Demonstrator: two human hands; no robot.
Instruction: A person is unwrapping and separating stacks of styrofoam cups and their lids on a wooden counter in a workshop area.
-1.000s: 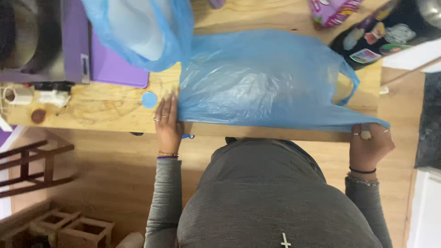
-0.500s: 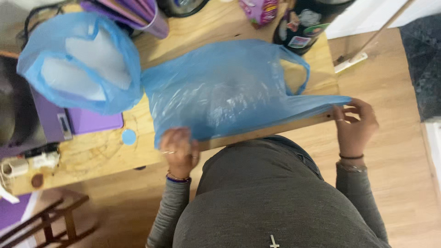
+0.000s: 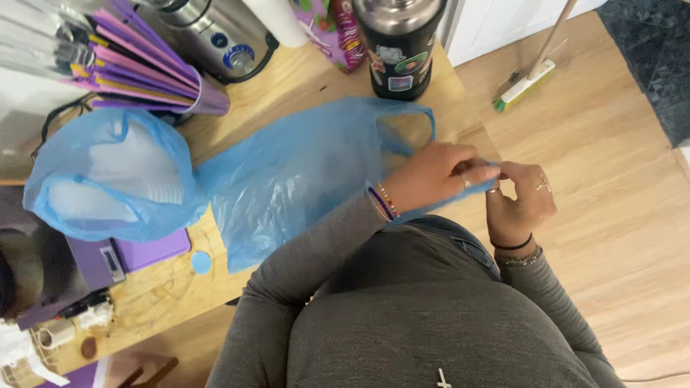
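Two hands meet at about 3 o'clock of the view, just past the table's right edge. The left hand (image 3: 438,172) reaches across the body and pinches the end of the flat blue plastic bag (image 3: 302,172) with fingers closed on the film; the right hand (image 3: 521,201) sits touching it at its 4 o'clock side, fingertips also closed on that same bag corner. The bag lies spread on the wooden table (image 3: 287,86), running from 8 o'clock up toward its handle loop at 1 o'clock. At the bag's 9 o'clock, touching it, stands a second blue bag (image 3: 79,215) puffed open around a stack of white cups. A black sticker-covered flask (image 3: 399,43) stands at 12 o'clock, near the handle loop. A small blue disc (image 3: 201,262) lies at 7 o'clock, just beside the flat bag. A broom (image 3: 535,68) rests on the floor at 2 o'clock.
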